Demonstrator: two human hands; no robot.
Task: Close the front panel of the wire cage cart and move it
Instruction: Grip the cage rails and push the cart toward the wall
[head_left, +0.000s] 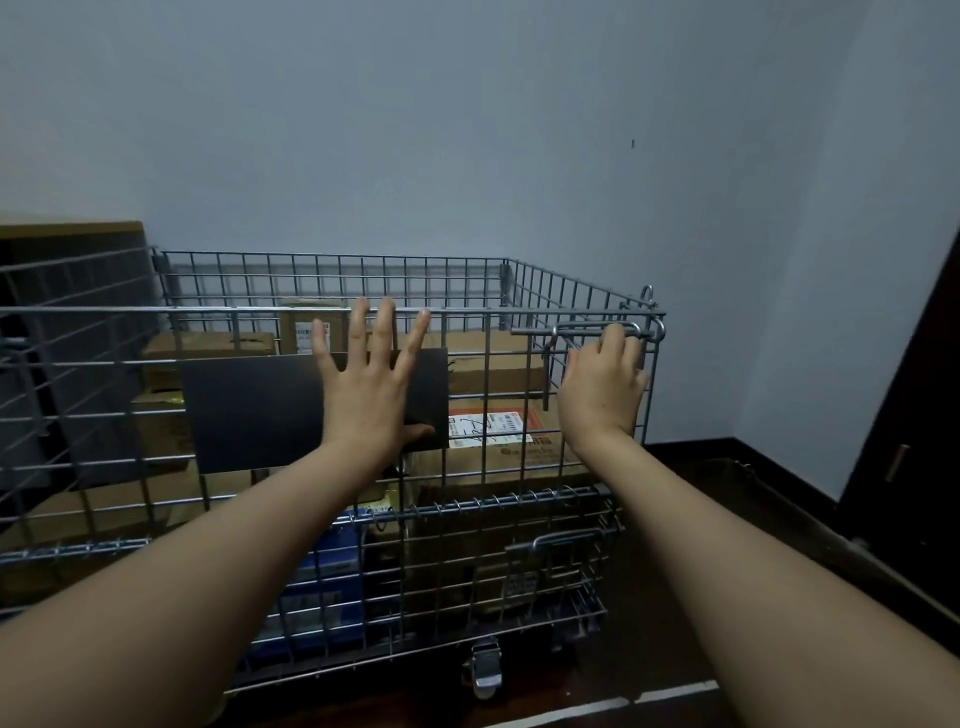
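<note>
The wire cage cart stands on the dark floor in a room corner, filling the view from 9 o'clock to the middle. Its front panel stands upright, its top rail level with the side rails. A dark rectangular plate hangs on the panel's upper half, at about 10 o'clock from the frame's centre.

The left hand lies flat against the panel with fingers spread wide, palm over the plate's right end, fingertips reaching the top rail and thumb pointing toward 3 o'clock; it grips nothing. The right hand, at 3 o'clock from the left, is curled around the metal latch handle at the panel's upper right corner, fingers wrapped over the wire.

Inside the cart sit stacked cardboard boxes, one bearing a red-and-white shipping label, and a blue package lower down toward 6 o'clock. A swivel caster shows under the front edge. A dark cabinet stands behind the cart at 9 o'clock, pale grey walls rise beyond, and a dark door closes the frame at 3 o'clock
</note>
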